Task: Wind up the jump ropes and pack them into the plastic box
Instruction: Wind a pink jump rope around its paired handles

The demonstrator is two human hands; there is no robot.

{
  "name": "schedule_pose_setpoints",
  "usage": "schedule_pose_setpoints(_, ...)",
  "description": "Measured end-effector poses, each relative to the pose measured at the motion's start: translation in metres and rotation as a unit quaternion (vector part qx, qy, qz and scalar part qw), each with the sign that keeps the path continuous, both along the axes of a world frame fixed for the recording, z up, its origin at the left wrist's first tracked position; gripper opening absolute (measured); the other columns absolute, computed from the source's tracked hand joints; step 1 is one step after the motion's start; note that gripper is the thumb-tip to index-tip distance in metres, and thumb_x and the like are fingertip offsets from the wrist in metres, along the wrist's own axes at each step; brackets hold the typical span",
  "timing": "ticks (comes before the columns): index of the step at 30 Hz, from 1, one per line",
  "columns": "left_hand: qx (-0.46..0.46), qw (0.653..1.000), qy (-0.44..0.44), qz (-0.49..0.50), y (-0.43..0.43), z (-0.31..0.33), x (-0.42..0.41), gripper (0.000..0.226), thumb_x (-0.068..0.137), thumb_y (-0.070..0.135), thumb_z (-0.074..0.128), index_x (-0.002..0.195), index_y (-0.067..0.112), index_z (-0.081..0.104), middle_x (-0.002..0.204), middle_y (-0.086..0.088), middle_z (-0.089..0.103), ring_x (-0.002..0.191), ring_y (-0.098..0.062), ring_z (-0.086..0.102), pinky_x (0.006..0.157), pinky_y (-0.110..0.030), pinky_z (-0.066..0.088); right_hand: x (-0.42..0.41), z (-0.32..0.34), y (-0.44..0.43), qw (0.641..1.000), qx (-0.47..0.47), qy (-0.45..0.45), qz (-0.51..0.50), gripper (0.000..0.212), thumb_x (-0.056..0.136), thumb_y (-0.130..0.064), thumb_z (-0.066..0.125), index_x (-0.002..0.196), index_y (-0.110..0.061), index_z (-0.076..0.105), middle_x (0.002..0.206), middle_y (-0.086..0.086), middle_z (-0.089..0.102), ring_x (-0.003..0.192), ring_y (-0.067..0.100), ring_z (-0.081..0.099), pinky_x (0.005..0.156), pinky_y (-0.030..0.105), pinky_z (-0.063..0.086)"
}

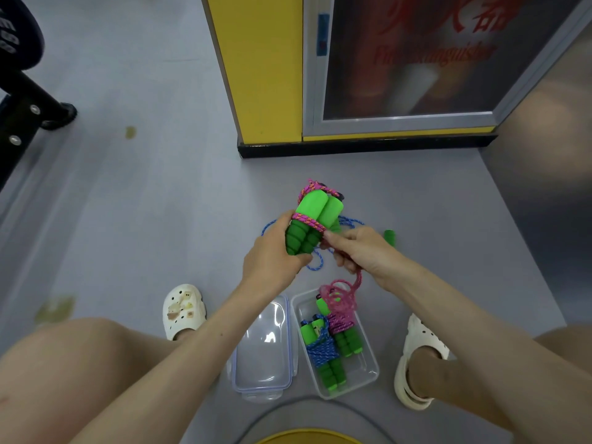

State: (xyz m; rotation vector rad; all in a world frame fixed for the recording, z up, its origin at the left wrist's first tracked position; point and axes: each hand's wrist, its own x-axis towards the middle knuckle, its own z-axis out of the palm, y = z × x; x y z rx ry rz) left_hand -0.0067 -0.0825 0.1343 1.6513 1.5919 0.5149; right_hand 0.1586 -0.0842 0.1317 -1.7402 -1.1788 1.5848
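My left hand (272, 251) grips the two green handles (312, 221) of a pink jump rope, held side by side above the floor. A few turns of pink cord (309, 221) circle the handles. My right hand (362, 249) pinches that cord just right of the handles; its loose tail hangs down toward the clear plastic box (368, 373). Two wound ropes lie in the box, one blue (322, 347) and one pink (341, 325). A loose blue rope (315, 262) lies on the floor under my hands, with a green handle (390, 237) showing to the right.
The box's clear lid (264, 350) lies on the floor left of the box. My feet in white clogs (182, 310) stand either side. A yellow cabinet with a black base (362, 145) is ahead. Black equipment legs (28, 110) stand at far left.
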Motion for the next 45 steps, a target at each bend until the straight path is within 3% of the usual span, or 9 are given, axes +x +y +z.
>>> schedule_pose_setpoints(10, 0.143, 0.958, 0.249, -0.023, -0.008, -0.003, -0.001, 0.075, 0.088, 0.019, 0.059, 0.147, 0.036, 0.016, 0.1, -0.001, 0.058, 0.079, -0.024, 0.056, 0.06, -0.028, 0.034, -0.004, 0.001, -0.002, 1.0, -0.006, 0.003, 0.027, 0.021, 0.095, -0.014, 0.055, 0.095, 0.002, 0.069, 0.052, 0.002, 0.051, 0.036, 0.004, 0.034, 0.041, 0.018, 0.027)
schedule_pose_setpoints(14, 0.208, 0.917, 0.337, -0.045, -0.016, -0.005, 0.002, 0.085, 0.07, 0.003, 0.069, 0.144, 0.027, 0.036, 0.081, -0.005, 0.055, 0.061, -0.019, 0.038, 0.046, -0.024, 0.015, -0.007, -0.002, -0.002, 0.995, -0.043, 0.085, -0.001, 0.023, 0.098, -0.014, 0.048, 0.099, 0.002, 0.065, 0.05, 0.001, 0.048, 0.035, 0.005, 0.028, 0.038, 0.017, 0.023)
schedule_pose_setpoints(16, 0.234, 0.905, 0.351, -0.047, -0.016, -0.005, 0.004, 0.09, 0.06, -0.001, 0.073, 0.141, 0.023, 0.044, 0.076, -0.005, 0.056, 0.057, -0.02, 0.04, 0.045, -0.025, 0.017, -0.01, 0.0, 0.0, 0.994, -0.057, 0.091, 0.005, 0.017, 0.098, -0.013, 0.048, 0.105, -0.004, 0.059, 0.045, -0.002, 0.044, 0.035, 0.005, 0.025, 0.036, 0.017, 0.02)
schedule_pose_setpoints(19, 0.172, 0.923, 0.342, -0.045, -0.017, -0.004, 0.007, 0.086, 0.081, 0.008, 0.062, 0.15, 0.032, 0.015, 0.096, -0.004, 0.055, 0.073, -0.019, 0.042, 0.053, -0.029, 0.029, -0.016, 0.006, -0.001, 0.997, -0.017, -0.035, 0.06, 0.025, 0.09, -0.016, 0.061, 0.114, -0.016, 0.053, 0.055, -0.005, 0.05, 0.042, 0.008, 0.038, 0.036, 0.016, 0.028)
schedule_pose_setpoints(25, 0.178, 0.927, 0.329, -0.005, -0.017, -0.003, 0.007, 0.083, 0.087, 0.012, 0.056, 0.15, 0.034, 0.008, 0.096, 0.0, 0.049, 0.074, -0.016, 0.038, 0.049, -0.025, 0.017, -0.015, 0.0, 0.003, 0.982, 0.074, -0.168, 0.053, 0.013, 0.089, -0.02, 0.062, 0.082, -0.011, 0.068, 0.058, 0.001, 0.056, 0.052, 0.013, 0.05, 0.058, 0.031, 0.044)
schedule_pose_setpoints(32, 0.238, 0.915, 0.326, -0.022, -0.015, -0.001, 0.005, 0.094, 0.058, -0.001, 0.077, 0.142, 0.024, 0.042, 0.075, -0.004, 0.055, 0.059, -0.017, 0.034, 0.047, -0.02, 0.005, -0.014, 0.011, -0.002, 0.992, -0.041, 0.113, -0.037, 0.028, 0.099, -0.012, 0.047, 0.076, -0.006, 0.063, 0.056, 0.007, 0.051, 0.041, 0.008, 0.037, 0.042, 0.018, 0.037)
schedule_pose_setpoints(37, 0.224, 0.907, 0.355, -0.017, -0.019, 0.002, 0.007, 0.089, 0.072, 0.002, 0.068, 0.148, 0.025, 0.029, 0.089, -0.006, 0.059, 0.067, -0.018, 0.036, 0.05, -0.029, 0.025, -0.016, 0.015, -0.004, 0.995, -0.031, 0.086, 0.036, 0.031, 0.101, -0.017, 0.041, 0.078, -0.006, 0.059, 0.046, 0.006, 0.056, 0.033, 0.008, 0.031, 0.039, 0.022, 0.035)
schedule_pose_setpoints(40, 0.211, 0.907, 0.363, -0.024, -0.021, -0.001, 0.007, 0.085, 0.083, 0.004, 0.056, 0.152, 0.028, 0.012, 0.101, -0.006, 0.056, 0.076, -0.019, 0.039, 0.057, -0.03, 0.029, -0.017, 0.013, -0.005, 0.988, -0.041, 0.141, 0.053, 0.026, 0.101, -0.014, 0.04, 0.088, -0.002, 0.058, 0.063, 0.012, 0.062, 0.036, 0.008, 0.038, 0.041, 0.02, 0.03)
schedule_pose_setpoints(45, 0.307, 0.897, 0.318, -0.024, -0.017, -0.014, 0.004, 0.089, 0.054, -0.007, 0.073, 0.136, 0.019, 0.051, 0.078, -0.008, 0.059, 0.06, -0.025, 0.051, 0.049, -0.027, 0.026, -0.018, 0.013, -0.003, 0.99, -0.029, 0.135, 0.025, 0.033, 0.091, -0.038, 0.056, 0.078, -0.008, 0.058, 0.059, 0.005, 0.051, 0.039, 0.007, 0.025, 0.04, 0.018, 0.02)
